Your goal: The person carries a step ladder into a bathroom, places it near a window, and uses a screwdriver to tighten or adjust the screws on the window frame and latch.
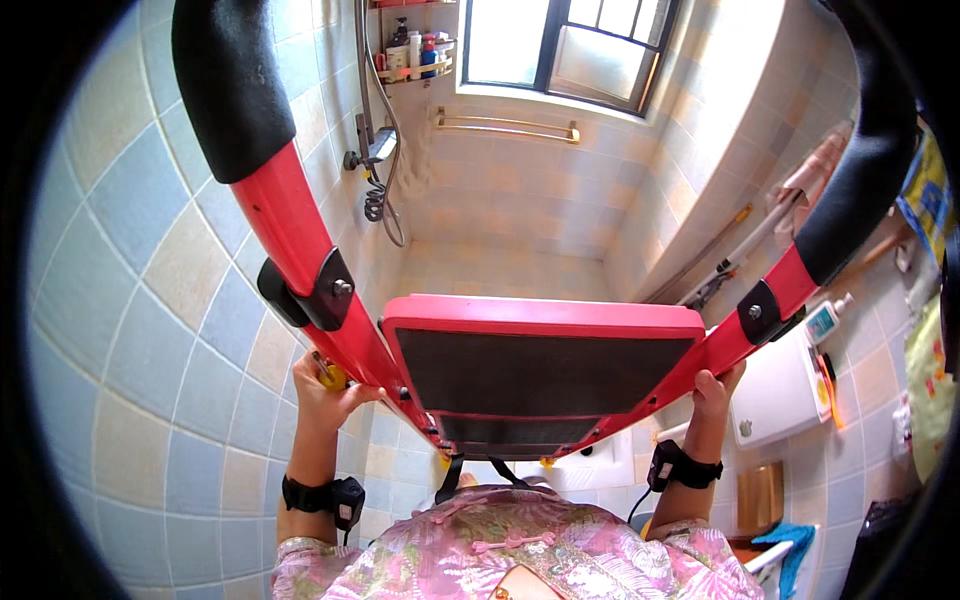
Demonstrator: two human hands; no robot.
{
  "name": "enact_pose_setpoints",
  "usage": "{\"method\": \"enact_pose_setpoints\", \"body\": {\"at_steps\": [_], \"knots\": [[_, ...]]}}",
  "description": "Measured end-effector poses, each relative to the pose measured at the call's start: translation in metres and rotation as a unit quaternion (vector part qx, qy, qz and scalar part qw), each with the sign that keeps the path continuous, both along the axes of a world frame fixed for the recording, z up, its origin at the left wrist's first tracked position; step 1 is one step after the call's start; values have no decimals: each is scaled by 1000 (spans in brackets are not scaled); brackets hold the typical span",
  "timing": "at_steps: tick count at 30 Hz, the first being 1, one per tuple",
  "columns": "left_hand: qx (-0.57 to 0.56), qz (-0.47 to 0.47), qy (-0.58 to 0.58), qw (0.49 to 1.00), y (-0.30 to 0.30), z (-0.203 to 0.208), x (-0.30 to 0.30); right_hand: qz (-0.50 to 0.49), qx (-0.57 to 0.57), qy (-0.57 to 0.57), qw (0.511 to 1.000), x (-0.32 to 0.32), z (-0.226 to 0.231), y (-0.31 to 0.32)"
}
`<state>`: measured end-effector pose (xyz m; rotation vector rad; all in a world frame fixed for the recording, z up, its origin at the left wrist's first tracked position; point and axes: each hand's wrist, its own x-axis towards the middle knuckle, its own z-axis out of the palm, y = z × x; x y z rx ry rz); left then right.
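Two hands grip red stepladder (pixel 540 370) rails | left hand (pixel 325 390) | right hand (pixel 712 392) | walls near

There is one view only, from a wide fisheye camera worn on the person's head, looking steeply down and forward. It sits very close above the red metal stepladder (pixel 540 350), whose black-padded rails run up past both edges of the picture. Beyond the ladder it takes in the tiled shower wall (pixel 520 200) and the dark-framed window (pixel 570 45). Straight edges bow toward the rim.
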<state>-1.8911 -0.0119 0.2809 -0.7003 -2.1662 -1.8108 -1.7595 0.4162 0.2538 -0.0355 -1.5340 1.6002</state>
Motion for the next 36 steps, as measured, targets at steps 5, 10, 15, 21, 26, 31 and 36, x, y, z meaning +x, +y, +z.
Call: {"method": "enact_pose_setpoints", "body": {"at_steps": [5, 10, 15, 21, 26, 31, 36], "knots": [[4, 2, 1, 1000, 21, -9, -70, 1, 15, 3, 1000, -78, -10, 18], [47, 18, -44, 998, 14, -46, -163, 41, -3, -5, 999, -196, -23, 8], [142, 53, -27, 988, 0, -86, -265, 125, 60, -17, 990, -342, -49, 5], [59, 152, -88, 983, -11, -95, -318, 170, 98, -75, 978, -451, -42, 2], [78, 204, -67, 974, 20, -86, -360, 226, 93, -94, 965, -533, -36, 26], [42, 229, -72, 970, 45, -101, -408, 259, 83, -124, 954, -609, -35, 52], [57, 243, -64, 966, 70, -96, -431, 286, 75, -135, 946, -665, -46, 72]]}}
